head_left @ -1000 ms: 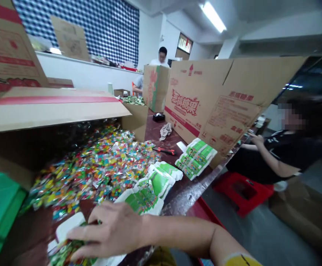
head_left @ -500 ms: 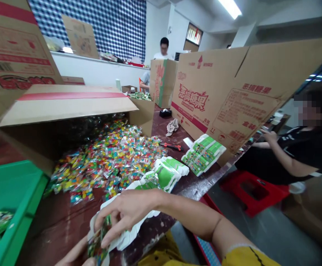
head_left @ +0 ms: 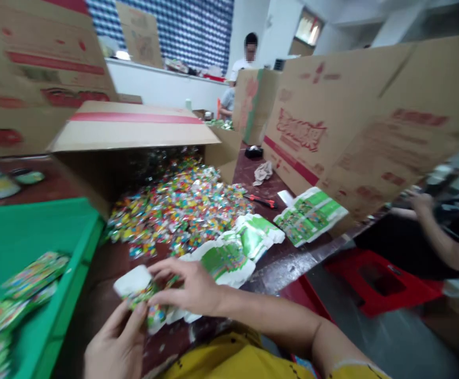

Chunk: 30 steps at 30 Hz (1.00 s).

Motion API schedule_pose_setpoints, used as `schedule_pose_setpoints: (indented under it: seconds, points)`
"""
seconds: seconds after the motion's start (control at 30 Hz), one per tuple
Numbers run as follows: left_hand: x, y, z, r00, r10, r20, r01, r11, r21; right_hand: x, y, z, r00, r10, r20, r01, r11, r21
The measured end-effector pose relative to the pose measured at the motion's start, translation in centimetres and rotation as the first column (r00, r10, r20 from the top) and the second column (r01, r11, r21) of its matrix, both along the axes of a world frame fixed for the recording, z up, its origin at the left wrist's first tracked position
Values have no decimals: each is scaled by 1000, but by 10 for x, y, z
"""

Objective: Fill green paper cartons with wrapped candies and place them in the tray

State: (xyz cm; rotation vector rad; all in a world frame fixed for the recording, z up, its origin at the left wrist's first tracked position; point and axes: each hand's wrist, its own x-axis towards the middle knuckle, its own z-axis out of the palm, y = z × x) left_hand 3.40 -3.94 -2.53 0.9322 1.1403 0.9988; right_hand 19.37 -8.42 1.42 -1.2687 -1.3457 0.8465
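Observation:
My left hand (head_left: pixel 121 337) pinches the near side of a small candy packet (head_left: pixel 156 315) between thumb and fingers. On the packet's other side, my right hand (head_left: pixel 193 288) curls round it, fingertips touching it. Colourful candies show through the packet, and a white flap (head_left: pixel 132 280) stands out at its far left end. Just beyond my right hand lies an overlapping row of green and white printed pouches (head_left: pixel 225 258). Behind them, clear sachets of colourful candies (head_left: pixel 182 205) spill from a cardboard box (head_left: pixel 135 131) on its side.
At left is a green tray (head_left: pixel 75 252) holding several filled candy packets (head_left: pixel 36 273). A stack of green pouches (head_left: pixel 310 216), a red utility knife (head_left: pixel 261 201) and a crumpled cloth (head_left: pixel 263 172) lie to the right. A large carton (head_left: pixel 332 121) stands behind; a co-worker (head_left: pixel 450 226) sits beyond.
My view has swung left, showing more of the green tray. My left hand has come further into view, and the packet is turned so its white flap shows.

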Motion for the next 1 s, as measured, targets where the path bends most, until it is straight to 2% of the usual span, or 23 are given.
schedule_pose_setpoints:
  seconds: [0.1,0.17,0.2,0.27,0.37,0.5,0.67,0.73,0.87,1.0]
  points:
    - [7,-14,6,999,-42,0,42,998,45,-12,-2,-11,992,-72,-106,70,997,-21]
    - [11,-17,7,1000,0,15,-2,993,117,-15,0,-17,971,-132,-200,132,991,-11]
    - [12,-18,7,1000,-11,22,8,989,145,-16,2,-21,963,-134,-235,132,991,-25]
    - [10,-19,7,997,47,60,-59,976,209,-18,5,-27,954,-142,-264,133,990,-52]
    - [5,-24,7,999,50,7,-50,949,310,-20,4,-33,965,-164,-207,164,986,-18]
    - [-4,-27,6,988,-70,-140,118,921,371,-18,2,-35,977,-214,2,212,970,118]
    - [-9,-21,8,952,-261,-160,304,868,393,-9,5,-33,982,-162,97,147,979,144]
    - [-8,-19,10,956,-267,-124,295,873,389,-9,6,-31,988,-143,66,135,984,114]
    - [-4,-17,11,977,-211,38,190,933,306,-11,11,-26,981,-113,-157,121,992,41]
    - [-4,-19,12,971,-217,98,184,945,271,-7,17,-19,984,17,-176,-18,1000,-6]
